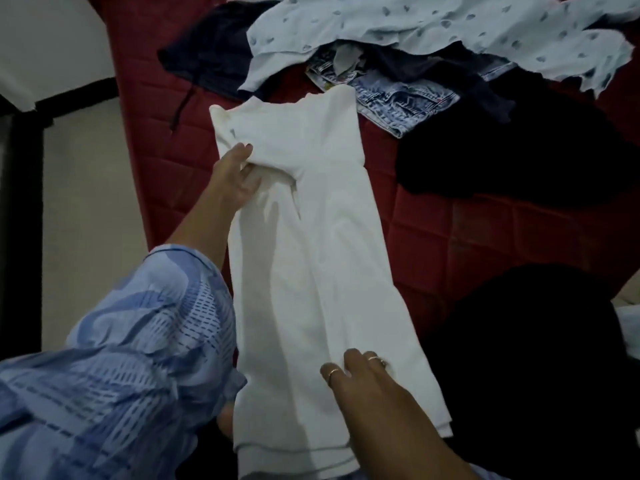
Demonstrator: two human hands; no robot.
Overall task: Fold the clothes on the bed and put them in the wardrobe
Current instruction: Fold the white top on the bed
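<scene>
White shirt: cotton-looking, folded into a long narrow strip, lying lengthwise on the bed; both hands are on it.
Left hand: at the strip's left edge near the folded-over upper part; thumb on top, fingers tucked under a fold of cloth, pinching it. A loose blue patterned sleeve covers that arm beside the shirt's lower left edge.
Right hand: on the shirt's near end; the fingers look fairly straight and spread on the cloth, with nothing visibly gripped. Two rings show on its fingers.
Bed: red quilted cover, showing on both sides of the shirt.
Black garment: a dark heap to the right of the shirt's upper part, apart from it.
Second black cloth: to the right of the shirt's lower end, just beside it.
Denim piece: light-wash, beyond the shirt's far right corner, its edge touching or slipping under the shirt; which cannot be told.
Pale blue printed garment: spread across the far side of the bed, beyond the shirt, lying over the denim and other dark clothes.
Navy garment: beyond the shirt to the far left, a drawstring trailing toward the shirt.
Floor: pale, left of the bed and the shirt.
</scene>
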